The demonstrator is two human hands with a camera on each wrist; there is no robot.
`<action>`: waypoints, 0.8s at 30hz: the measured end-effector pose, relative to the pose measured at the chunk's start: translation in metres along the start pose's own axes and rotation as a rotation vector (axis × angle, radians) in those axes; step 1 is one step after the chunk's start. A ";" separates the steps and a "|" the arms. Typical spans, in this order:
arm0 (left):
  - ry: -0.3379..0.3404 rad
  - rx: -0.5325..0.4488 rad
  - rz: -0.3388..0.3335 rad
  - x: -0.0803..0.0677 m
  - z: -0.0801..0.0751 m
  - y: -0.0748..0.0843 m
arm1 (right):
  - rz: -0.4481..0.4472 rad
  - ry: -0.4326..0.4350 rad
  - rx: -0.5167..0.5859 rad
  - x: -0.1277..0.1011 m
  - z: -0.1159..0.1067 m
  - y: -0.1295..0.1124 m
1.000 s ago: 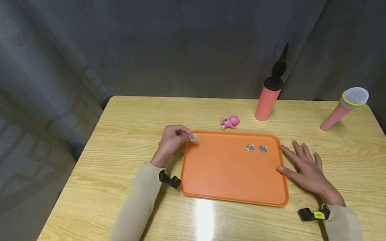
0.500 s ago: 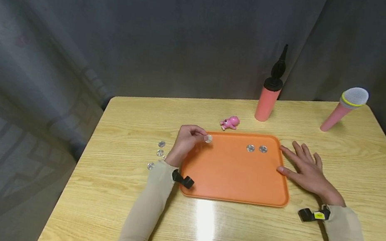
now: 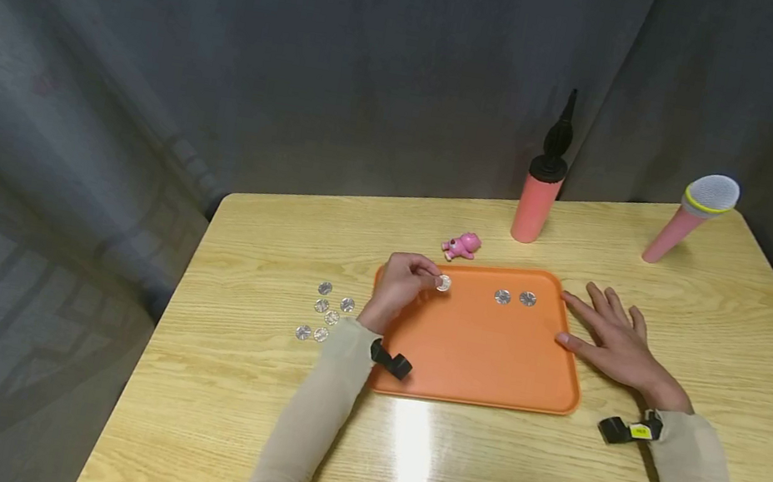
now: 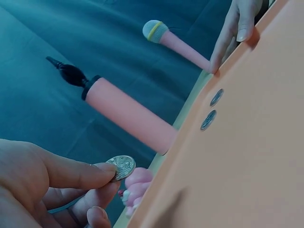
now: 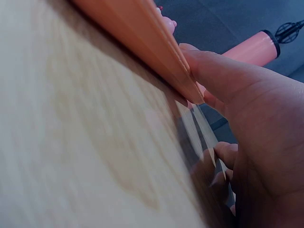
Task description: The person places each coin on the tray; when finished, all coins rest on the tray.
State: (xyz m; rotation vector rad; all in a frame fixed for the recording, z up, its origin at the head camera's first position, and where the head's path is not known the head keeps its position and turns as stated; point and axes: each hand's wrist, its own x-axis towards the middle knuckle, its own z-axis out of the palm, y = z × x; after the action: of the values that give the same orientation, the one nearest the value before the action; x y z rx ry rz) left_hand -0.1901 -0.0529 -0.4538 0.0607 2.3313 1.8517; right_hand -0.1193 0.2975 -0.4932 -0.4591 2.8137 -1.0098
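My left hand [image 3: 403,288] pinches a silver coin [image 4: 122,167] between thumb and fingers, over the far left part of an orange tray [image 3: 476,348]. Two more coins lie flat inside the tray near its far right corner, one of them the rightmost coin [image 3: 527,299]. With fingers spread, my right hand [image 3: 616,345] rests at the tray's right rim, thumb and index fingertip touching the edge. On the table left of the tray lies a loose group of several coins, among them a coin [image 3: 332,318] in the middle.
Behind the tray lies a small pink toy figure [image 3: 461,246]. A pink balloon pump [image 3: 536,206] with a black nozzle stands upright further back. At the back right stands a pink toy microphone [image 3: 689,217]. Dark curtains [image 3: 412,77] hang behind the wooden table [image 3: 241,395].
My left hand has moved right from the tray's left edge, carrying the coin over the tray. The coins on the table's left have come into sight. My right hand stays put.
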 end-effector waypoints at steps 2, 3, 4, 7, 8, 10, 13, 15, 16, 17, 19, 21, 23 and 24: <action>-0.018 0.005 0.000 0.001 0.004 0.000 | -0.003 -0.001 0.000 0.000 0.000 0.000; -0.027 -0.003 0.000 0.001 0.006 -0.001 | -0.004 -0.004 0.000 0.000 0.000 -0.001; -0.030 -0.006 -0.004 0.002 0.008 -0.001 | -0.007 -0.003 -0.001 0.000 0.000 -0.001; -0.029 -0.001 -0.009 0.004 0.014 -0.001 | -0.007 -0.006 0.004 -0.001 0.000 -0.002; -0.026 0.001 -0.011 0.005 0.016 -0.002 | -0.006 -0.007 0.006 -0.001 0.000 -0.002; -0.022 0.012 -0.010 0.007 0.021 -0.001 | -0.002 -0.007 0.007 -0.001 -0.001 -0.001; -0.019 0.046 0.000 0.010 0.029 0.000 | -0.002 -0.001 0.005 -0.001 -0.002 0.000; -0.022 0.091 0.012 0.012 0.034 0.000 | -0.004 0.003 0.004 -0.001 -0.002 0.001; -0.023 0.122 0.020 0.012 0.036 0.000 | -0.005 0.004 0.005 -0.001 -0.002 0.001; -0.027 0.150 0.029 0.013 0.039 0.000 | -0.007 0.004 0.006 -0.001 -0.002 0.001; -0.035 0.191 0.041 0.014 0.043 -0.002 | -0.011 0.001 0.006 -0.001 -0.001 0.001; -0.042 0.222 0.055 0.015 0.047 -0.003 | -0.010 -0.001 0.008 -0.001 -0.001 0.000; -0.044 0.236 0.064 0.016 0.050 -0.005 | -0.009 -0.003 0.007 -0.001 -0.001 0.000; -0.044 0.244 0.069 0.016 0.052 -0.005 | -0.008 -0.003 0.005 -0.001 -0.001 0.000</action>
State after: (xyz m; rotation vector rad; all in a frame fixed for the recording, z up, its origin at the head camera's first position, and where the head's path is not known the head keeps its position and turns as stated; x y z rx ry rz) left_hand -0.1979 -0.0023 -0.4719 0.2122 2.5409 1.5659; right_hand -0.1184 0.2979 -0.4925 -0.4708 2.8079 -1.0162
